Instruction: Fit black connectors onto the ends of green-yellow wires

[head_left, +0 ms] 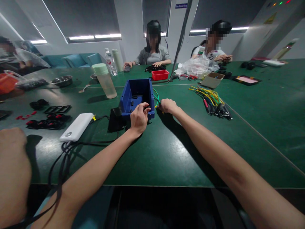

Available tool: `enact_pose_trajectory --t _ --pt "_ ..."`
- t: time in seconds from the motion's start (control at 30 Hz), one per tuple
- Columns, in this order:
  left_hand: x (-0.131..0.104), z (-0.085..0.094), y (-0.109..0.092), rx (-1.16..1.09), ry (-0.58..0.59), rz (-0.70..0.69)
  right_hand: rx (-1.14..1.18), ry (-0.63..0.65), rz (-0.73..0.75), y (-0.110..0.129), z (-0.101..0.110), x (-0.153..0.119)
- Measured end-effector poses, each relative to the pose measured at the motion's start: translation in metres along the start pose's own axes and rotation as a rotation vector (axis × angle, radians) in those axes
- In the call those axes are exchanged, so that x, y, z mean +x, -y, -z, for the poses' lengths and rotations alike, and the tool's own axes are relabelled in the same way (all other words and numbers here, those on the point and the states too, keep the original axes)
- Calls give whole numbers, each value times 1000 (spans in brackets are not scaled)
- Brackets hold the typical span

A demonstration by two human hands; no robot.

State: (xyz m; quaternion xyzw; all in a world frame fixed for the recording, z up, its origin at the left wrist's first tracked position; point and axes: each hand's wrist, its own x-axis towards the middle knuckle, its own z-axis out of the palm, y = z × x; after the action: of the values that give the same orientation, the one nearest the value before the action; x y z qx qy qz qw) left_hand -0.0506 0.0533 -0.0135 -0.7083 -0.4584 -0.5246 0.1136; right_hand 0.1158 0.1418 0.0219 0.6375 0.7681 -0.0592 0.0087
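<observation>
A blue bin (137, 87) with small dark pieces inside stands on the green table (190, 165). My left hand (139, 119) is at the bin's near right edge, its fingers curled around something dark, too small to name. Just right of the bin, my right hand (167, 106) is closed at the lower end of a green cable (156, 95), which runs up along the bin's side. A black stand-like piece (115, 120) lies against the bin's left side. To the right rests a bundle of yellow and green cables (213, 99) with dark connector ends.
At left lie a white power bank (77, 127) with black cords and black trays (45, 123). A frosted bottle (105, 81) stands behind them. A red bin (160, 75) and an open box (212, 80) are farther back. Another person's arm (14, 171) enters at left; people sit opposite.
</observation>
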Motion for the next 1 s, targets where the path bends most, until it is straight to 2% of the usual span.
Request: enact_pose_trajectory --t 0.17,0.43,0.57,0.8,1.0 --pt "0 1 0 5 29 -21 21 105 60 0 9 0" --pt "1 1 -1 -33 26 -16 117 166 167 -3 10 0" --pt "1 2 -2 -19 32 -28 170 106 154 0 7 1" --pt "0 1 1 2 41 -29 239 -60 -7 11 -12 7" --pt "-1 1 4 29 73 -43 259 -54 10 9 -14 7"
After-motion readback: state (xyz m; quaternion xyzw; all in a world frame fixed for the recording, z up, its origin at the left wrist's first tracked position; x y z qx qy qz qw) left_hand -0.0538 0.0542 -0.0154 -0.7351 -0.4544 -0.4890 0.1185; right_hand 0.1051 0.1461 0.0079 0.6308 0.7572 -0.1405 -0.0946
